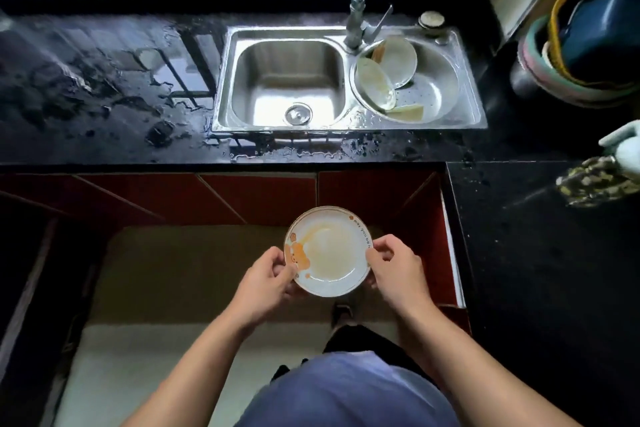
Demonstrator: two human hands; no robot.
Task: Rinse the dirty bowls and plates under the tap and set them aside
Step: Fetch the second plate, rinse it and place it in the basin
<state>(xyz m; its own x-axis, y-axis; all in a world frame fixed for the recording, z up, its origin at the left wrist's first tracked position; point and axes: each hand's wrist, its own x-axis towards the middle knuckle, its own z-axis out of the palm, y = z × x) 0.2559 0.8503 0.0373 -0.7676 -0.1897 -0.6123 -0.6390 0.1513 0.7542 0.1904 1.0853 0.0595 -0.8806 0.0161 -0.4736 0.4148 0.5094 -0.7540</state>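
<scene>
Close in, both hands are on the plate (327,251): the left hand (268,282) pinches the near-left rim, the right hand (394,267) the right rim, fingers (379,248) curled shut on the edge. It hangs low in front of the body, well short of the table (104,80), and there's an orange smear across its face. So this one has yet to go under the water.

The risk here is the grip. It's all rim and fingertips, and a greasy edge could slip on the lift, with nothing but floor (156,340) beneath.

Further out, the table front is puddled; a wet plate edge clipping that lip on the way over would jar it loose.

Then the sink (287,80), left basin empty, no water visibly running from the tap (358,0). Freeing a hand to turn it leaves one hand holding.

Beyond that, the colander (436,80) on the right holds dishes (388,73) leaning loosely; adding another carelessly could set them sliding.
</scene>
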